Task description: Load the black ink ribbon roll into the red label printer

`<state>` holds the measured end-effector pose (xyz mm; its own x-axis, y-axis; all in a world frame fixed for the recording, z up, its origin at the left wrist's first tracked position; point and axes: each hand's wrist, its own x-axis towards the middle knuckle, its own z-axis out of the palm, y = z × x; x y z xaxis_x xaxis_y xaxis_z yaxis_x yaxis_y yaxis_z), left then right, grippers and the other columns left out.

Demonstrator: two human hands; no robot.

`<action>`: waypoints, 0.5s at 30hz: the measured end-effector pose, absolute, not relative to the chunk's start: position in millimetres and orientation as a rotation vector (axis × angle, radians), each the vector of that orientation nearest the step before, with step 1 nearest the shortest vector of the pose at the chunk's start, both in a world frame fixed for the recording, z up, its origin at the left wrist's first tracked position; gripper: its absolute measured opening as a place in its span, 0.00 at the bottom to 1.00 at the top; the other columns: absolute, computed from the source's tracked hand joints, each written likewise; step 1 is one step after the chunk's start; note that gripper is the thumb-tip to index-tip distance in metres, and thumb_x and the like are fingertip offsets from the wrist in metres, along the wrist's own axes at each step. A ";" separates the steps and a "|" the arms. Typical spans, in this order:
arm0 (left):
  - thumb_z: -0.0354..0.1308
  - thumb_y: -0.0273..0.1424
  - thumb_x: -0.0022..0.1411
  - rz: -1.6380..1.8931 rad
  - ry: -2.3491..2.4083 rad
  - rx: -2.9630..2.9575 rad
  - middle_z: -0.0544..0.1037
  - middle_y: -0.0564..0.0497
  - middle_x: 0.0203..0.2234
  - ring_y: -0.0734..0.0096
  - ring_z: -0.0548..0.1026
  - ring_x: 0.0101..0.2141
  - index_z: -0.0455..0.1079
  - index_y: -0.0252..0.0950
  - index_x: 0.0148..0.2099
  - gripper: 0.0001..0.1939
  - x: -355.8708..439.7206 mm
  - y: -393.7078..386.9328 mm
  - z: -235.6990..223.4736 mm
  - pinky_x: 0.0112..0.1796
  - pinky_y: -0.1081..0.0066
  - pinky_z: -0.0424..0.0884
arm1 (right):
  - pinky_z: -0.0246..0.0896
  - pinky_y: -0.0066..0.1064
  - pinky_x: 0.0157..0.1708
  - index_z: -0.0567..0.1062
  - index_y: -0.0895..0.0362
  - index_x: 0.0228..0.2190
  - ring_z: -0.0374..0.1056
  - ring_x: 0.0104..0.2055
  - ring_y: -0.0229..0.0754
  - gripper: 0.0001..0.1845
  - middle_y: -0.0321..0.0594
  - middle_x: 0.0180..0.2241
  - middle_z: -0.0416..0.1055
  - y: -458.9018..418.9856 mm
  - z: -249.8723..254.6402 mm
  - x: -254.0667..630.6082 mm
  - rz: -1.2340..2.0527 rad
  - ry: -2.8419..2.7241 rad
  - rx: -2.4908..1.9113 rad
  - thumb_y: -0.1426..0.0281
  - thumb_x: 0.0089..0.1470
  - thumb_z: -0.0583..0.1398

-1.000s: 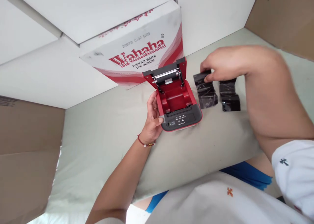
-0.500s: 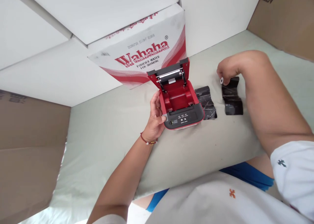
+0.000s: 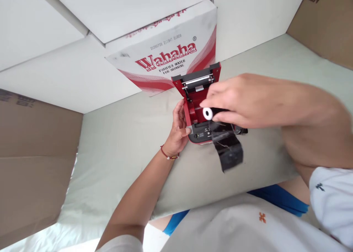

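Note:
A small red and black printer (image 3: 202, 133) stands on the cloth-covered table, its lid tilted up and its red inner bay partly showing. My left hand (image 3: 179, 128) grips the printer's left side, the thumb on the front corner and the fingers along the wall. Between the thumb and fingers of my right hand (image 3: 231, 99) is a small paper roll (image 3: 207, 113), white at its end with a dark core hole. From it a shiny, creased black strip (image 3: 227, 147) hangs over the printer's front. The roll is above the bay; my right hand hides the bay's right part.
Behind the printer is a white and red Wahaha water carton (image 3: 171, 57), against white panels (image 3: 248, 20). Brown cardboard (image 3: 35, 163) stands at the left, and more cardboard (image 3: 328, 27) at the right. Another black piece (image 3: 242, 130) lies partly hidden beside the printer.
My right hand has lifted the paper roll with its black strip off the table and moved it left, over the open printer. My left hand keeps its hold on the printer.

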<state>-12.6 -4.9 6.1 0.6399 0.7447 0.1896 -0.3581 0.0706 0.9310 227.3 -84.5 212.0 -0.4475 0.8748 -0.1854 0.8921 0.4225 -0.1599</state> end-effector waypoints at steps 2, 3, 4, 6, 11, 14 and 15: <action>0.82 0.55 0.60 0.855 0.381 1.241 0.61 0.50 0.85 0.39 0.54 0.86 0.65 0.62 0.79 0.51 -12.2 -5.0 6.3 0.84 0.38 0.54 | 0.60 0.39 0.39 0.86 0.58 0.55 0.75 0.42 0.49 0.17 0.51 0.52 0.83 -75.4 199.3 208.6 -0.271 2.498 1.700 0.74 0.73 0.59; 0.82 0.55 0.60 0.850 0.381 1.239 0.61 0.50 0.84 0.38 0.55 0.85 0.65 0.62 0.79 0.52 -12.2 -4.9 6.2 0.83 0.37 0.55 | 0.58 0.39 0.37 0.85 0.59 0.55 0.75 0.40 0.49 0.18 0.53 0.53 0.82 -71.9 193.2 203.2 -0.248 2.449 1.760 0.76 0.72 0.58; 0.82 0.55 0.60 0.844 0.379 1.237 0.61 0.50 0.84 0.38 0.56 0.85 0.64 0.62 0.79 0.52 -12.3 -4.7 6.1 0.82 0.36 0.57 | 0.56 0.39 0.36 0.85 0.60 0.54 0.75 0.39 0.49 0.17 0.54 0.54 0.82 -69.2 187.7 199.5 -0.246 2.408 1.818 0.76 0.72 0.59; 0.82 0.54 0.60 0.830 0.375 1.232 0.61 0.50 0.84 0.38 0.58 0.84 0.64 0.63 0.80 0.52 -12.8 -4.1 5.6 0.81 0.35 0.59 | 0.53 0.38 0.34 0.85 0.59 0.51 0.75 0.39 0.49 0.15 0.55 0.54 0.82 -65.6 179.1 194.9 -0.266 2.356 1.901 0.76 0.71 0.60; 0.82 0.53 0.60 0.838 0.359 1.229 0.61 0.52 0.84 0.40 0.55 0.85 0.64 0.62 0.79 0.52 -12.5 -2.8 4.4 0.83 0.38 0.54 | 0.53 0.38 0.33 0.86 0.58 0.47 0.77 0.40 0.50 0.15 0.54 0.51 0.84 -58.3 165.4 188.6 -0.289 2.303 1.965 0.75 0.71 0.58; 0.83 0.53 0.59 0.852 0.353 1.231 0.61 0.52 0.84 0.41 0.51 0.86 0.65 0.61 0.79 0.52 -11.1 -2.6 4.1 0.85 0.40 0.49 | 0.55 0.38 0.36 0.86 0.60 0.47 0.78 0.43 0.51 0.17 0.55 0.51 0.85 -52.1 155.4 188.1 -0.262 2.377 1.955 0.77 0.71 0.56; 0.83 0.53 0.59 0.852 0.350 1.229 0.61 0.52 0.84 0.41 0.51 0.86 0.65 0.61 0.79 0.52 -10.7 -2.5 4.0 0.85 0.40 0.49 | 0.56 0.38 0.37 0.86 0.61 0.49 0.79 0.45 0.52 0.19 0.56 0.51 0.85 -50.0 151.8 188.2 -0.246 2.411 1.951 0.78 0.71 0.55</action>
<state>-10.7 -2.5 4.0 0.6527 0.7305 0.2008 -0.3788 0.0851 0.9216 188.2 -50.0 151.8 -0.2132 0.9692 -0.1230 0.9741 0.2012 -0.1034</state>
